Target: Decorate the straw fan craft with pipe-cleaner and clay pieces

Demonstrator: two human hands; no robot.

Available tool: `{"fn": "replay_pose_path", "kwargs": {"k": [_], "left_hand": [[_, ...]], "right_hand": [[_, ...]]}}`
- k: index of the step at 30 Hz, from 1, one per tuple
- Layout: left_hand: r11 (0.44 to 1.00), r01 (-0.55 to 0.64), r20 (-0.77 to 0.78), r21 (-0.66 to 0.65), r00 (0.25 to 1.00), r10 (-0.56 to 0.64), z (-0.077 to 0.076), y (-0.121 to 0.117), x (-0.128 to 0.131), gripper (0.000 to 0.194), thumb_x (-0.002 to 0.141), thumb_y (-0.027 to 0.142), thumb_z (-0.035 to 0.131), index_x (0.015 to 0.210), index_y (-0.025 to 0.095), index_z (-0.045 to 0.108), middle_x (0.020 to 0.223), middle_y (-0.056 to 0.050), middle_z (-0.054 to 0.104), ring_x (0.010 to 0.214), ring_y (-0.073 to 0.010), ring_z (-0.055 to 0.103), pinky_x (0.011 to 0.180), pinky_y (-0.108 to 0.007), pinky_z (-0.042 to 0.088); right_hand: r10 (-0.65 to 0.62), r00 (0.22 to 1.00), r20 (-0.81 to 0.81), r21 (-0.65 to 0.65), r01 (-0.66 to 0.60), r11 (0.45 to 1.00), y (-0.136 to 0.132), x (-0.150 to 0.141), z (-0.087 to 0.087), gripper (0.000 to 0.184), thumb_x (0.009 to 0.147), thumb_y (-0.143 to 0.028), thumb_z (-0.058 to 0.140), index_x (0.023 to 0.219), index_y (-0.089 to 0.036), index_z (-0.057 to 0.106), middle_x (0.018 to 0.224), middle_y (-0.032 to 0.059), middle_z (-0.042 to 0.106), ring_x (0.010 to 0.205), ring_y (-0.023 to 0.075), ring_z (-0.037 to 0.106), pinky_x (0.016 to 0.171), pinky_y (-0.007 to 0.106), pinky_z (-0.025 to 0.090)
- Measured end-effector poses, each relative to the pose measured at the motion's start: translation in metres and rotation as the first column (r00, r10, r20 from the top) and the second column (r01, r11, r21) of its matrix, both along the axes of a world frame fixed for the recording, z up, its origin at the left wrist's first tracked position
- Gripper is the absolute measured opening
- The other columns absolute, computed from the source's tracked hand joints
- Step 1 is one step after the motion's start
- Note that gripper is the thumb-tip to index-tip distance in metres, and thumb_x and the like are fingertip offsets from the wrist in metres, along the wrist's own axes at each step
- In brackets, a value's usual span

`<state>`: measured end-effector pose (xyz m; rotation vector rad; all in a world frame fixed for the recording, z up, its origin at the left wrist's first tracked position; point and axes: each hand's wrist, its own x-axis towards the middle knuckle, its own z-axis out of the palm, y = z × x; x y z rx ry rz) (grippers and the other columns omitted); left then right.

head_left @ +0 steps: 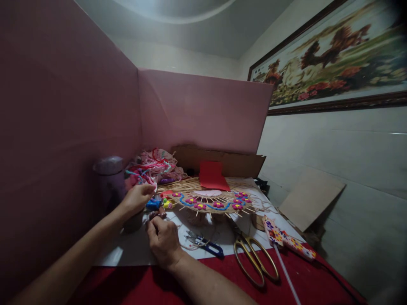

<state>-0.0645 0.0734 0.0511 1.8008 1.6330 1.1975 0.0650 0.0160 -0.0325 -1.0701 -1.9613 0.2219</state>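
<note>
My left hand (137, 198) is raised at the left, fingers pinched on a thin pink strand that comes from the heap of coloured cords (154, 166). My right hand (163, 239) rests on the white sheet (133, 253) with its fingers curled around a small dark piece I cannot make out. Just beyond both hands lies a woven straw fan (210, 201) decorated with pink flowers and a blue wavy line. Small blue and yellow bits (154, 205) sit between my hands.
Gold-handled scissors (254, 259) and small blue snips (205, 244) lie on the sheet to the right. A patterned glue gun (288, 240) lies further right. A red card (212, 175) leans against brown cardboard. A purple flask (108, 178) stands left by the pink partition.
</note>
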Motion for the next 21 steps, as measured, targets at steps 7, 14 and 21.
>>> {"fn": "replay_pose_path", "kwargs": {"k": [7,14,21], "left_hand": [[0.999,0.036,-0.673,-0.036,0.738,-0.051,-0.012,-0.018,0.008,0.018,0.074,0.023,0.055,0.083,0.023,0.070,0.085,-0.007,0.071,0.087,-0.0228,0.064,0.071,-0.026,0.043],[0.980,-0.133,-0.827,0.151,0.526,0.199,0.014,-0.002,0.007,0.032,0.080,0.011,0.037,0.095,0.020,0.065,0.101,-0.011,0.065,0.094,-0.0238,0.061,0.069,-0.028,0.043],[0.978,-0.179,-0.883,0.112,0.433,0.180,0.039,0.054,-0.012,0.023,0.077,0.014,0.047,0.089,0.016,0.066,0.101,-0.016,0.062,0.088,-0.0265,0.063,0.068,-0.029,0.046]], "right_hand": [[-0.031,0.997,0.072,0.018,0.030,0.999,0.000,0.000,-0.001,0.019,0.082,-0.019,0.042,0.070,-0.020,0.057,0.061,0.0004,0.063,0.056,0.0127,0.055,0.052,0.024,0.027],[-0.015,0.998,0.063,0.018,0.014,1.000,-0.001,-0.001,-0.002,0.022,0.085,-0.023,0.043,0.069,-0.020,0.058,0.062,-0.0002,0.064,0.056,0.0120,0.057,0.052,0.024,0.027],[-0.010,0.998,0.055,0.005,0.009,1.000,-0.002,-0.001,-0.003,0.026,0.088,-0.029,0.044,0.069,-0.021,0.059,0.060,-0.0012,0.064,0.054,0.0112,0.058,0.050,0.023,0.026]]}}
